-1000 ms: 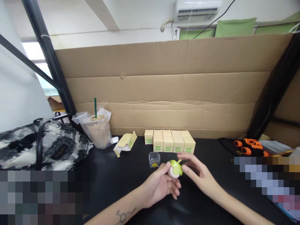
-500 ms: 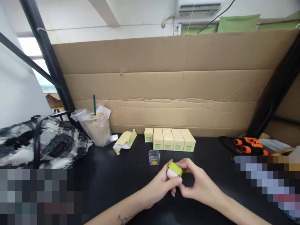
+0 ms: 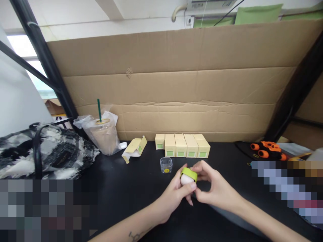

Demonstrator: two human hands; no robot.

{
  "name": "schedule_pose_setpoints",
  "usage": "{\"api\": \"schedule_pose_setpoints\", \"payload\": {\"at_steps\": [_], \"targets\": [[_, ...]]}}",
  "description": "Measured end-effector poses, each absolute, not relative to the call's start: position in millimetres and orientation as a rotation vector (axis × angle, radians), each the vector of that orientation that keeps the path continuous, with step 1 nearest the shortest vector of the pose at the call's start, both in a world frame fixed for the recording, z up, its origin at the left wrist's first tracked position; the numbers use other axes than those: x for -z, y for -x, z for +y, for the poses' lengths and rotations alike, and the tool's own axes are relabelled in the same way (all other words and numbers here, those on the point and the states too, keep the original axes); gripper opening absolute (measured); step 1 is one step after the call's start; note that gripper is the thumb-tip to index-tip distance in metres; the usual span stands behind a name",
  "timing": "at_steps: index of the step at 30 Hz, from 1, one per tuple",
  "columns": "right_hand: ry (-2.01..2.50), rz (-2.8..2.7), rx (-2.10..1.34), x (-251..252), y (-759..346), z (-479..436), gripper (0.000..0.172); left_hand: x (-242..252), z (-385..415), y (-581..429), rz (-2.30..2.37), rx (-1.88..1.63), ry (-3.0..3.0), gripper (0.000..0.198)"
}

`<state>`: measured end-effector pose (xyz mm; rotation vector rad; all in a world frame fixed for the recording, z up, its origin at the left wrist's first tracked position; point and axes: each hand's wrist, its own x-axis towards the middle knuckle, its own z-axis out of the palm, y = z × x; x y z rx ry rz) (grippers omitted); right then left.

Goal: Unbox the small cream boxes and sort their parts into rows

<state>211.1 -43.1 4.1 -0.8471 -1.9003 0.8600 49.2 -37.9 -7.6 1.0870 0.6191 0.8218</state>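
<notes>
My left hand (image 3: 174, 193) is closed round a small white rounded object (image 3: 186, 180), its thumb pressed on the front. A lime-green cap or band (image 3: 189, 172) sits on top of that object. The fingers of my right hand (image 3: 213, 185) curl in a pinch at the right side of the green cap, with the thumb close to my left thumb. Just beyond my left hand stands a small clear plastic container (image 3: 166, 165) with a yellow sticker on its front. What lies behind my fingers is hidden.
Several pale yellow boxes (image 3: 187, 146) stand in a row before the cardboard wall (image 3: 171, 87). Left of them lies an opened box (image 3: 135, 149). A bagged iced drink (image 3: 104, 134) and a furry bag (image 3: 55, 151) are at left, an orange-and-black toy (image 3: 268, 150) at right.
The camera view has tilted slightly downward. Both hands still hold the white object and its green cap, which has turned a little in the fingers.
</notes>
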Motion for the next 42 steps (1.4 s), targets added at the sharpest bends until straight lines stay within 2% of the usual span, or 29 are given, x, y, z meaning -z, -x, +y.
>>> {"api": "schedule_pose_setpoints", "payload": {"at_steps": [5,9,11,14,18,21,23,25,27,35,40,42], "targets": [[0.808,-1.907,-1.041,-11,-225,-36,0.029,5,-26,-37,0.457,-0.619,-1.210,0.058],[0.828,-1.938,-1.253,-8,-234,-28,0.050,4,-23,-33,0.360,-0.508,-1.140,0.035],[0.821,-1.954,-1.300,-7,-237,-25,0.051,1,-24,-32,0.336,-0.472,-1.102,0.030],[0.779,-1.948,-1.299,-8,-239,-22,0.047,-2,-25,-31,0.313,-0.401,-1.101,0.033],[0.782,-1.862,-1.153,-12,-244,-17,0.045,-4,-24,-28,0.378,-0.501,-1.197,0.057],[0.847,-1.746,-1.002,-18,-253,-9,0.042,-11,-23,-29,0.599,-0.648,-1.516,0.044],[0.897,-1.692,-0.916,-22,-261,-4,0.042,-18,-19,-33,0.835,-0.672,-2.011,0.031],[0.944,-1.675,-0.861,-24,-267,-1,0.045,-26,-11,-41,1.014,-0.626,-2.501,0.027],[0.989,-1.688,-0.836,-25,-271,1,0.046,-29,0,-51,1.085,-0.558,-2.749,0.026],[1.043,-1.803,-0.869,-11,-255,-4,0.042,-11,29,-64,1.177,-0.484,-2.852,0.034],[1.053,-1.845,-0.825,-2,-249,-5,0.041,-13,19,-46,1.171,-0.567,-2.854,0.054],[1.057,-1.855,-0.798,0,-249,-4,0.039,-15,14,-33,1.163,-0.617,-2.858,0.051]]}}
